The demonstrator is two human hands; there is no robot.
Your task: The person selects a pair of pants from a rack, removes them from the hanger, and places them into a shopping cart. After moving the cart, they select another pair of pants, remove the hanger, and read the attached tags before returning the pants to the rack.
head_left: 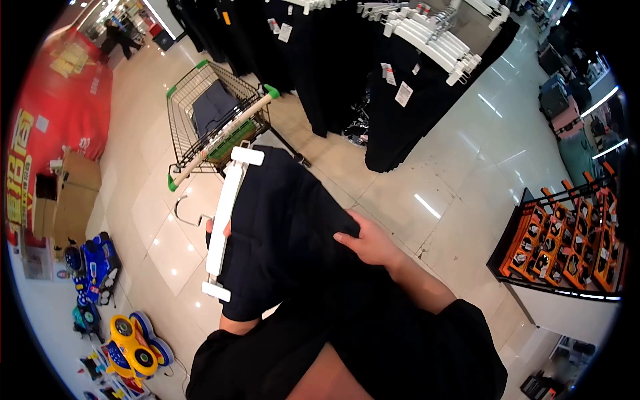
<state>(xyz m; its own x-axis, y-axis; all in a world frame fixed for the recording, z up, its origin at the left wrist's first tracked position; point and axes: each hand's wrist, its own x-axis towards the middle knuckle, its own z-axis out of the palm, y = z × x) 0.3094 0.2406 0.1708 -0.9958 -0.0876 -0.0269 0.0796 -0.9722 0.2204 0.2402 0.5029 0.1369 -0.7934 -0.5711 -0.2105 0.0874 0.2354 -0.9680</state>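
Dark trousers (280,213) hang from a white clip hanger (225,223) with a metal hook, held in front of my body. My left hand (219,227) is mostly hidden behind the trousers; its fingertips show at the hanger bar, closed around it. My right hand (363,240) pinches the right edge of the dark cloth, thumb on top and the other fingers beneath. Just beyond the hanger stands a shopping cart (223,133) with green-tipped handle ends, and a folded dark garment (215,108) lies inside it.
Racks of black trousers (413,87) on white hangers stand ahead. An orange display of small packaged items (563,243) is at right. Toy vehicles (133,347), cardboard boxes (77,193) and a red covering (80,100) line the left. A person (120,39) is far off at upper left.
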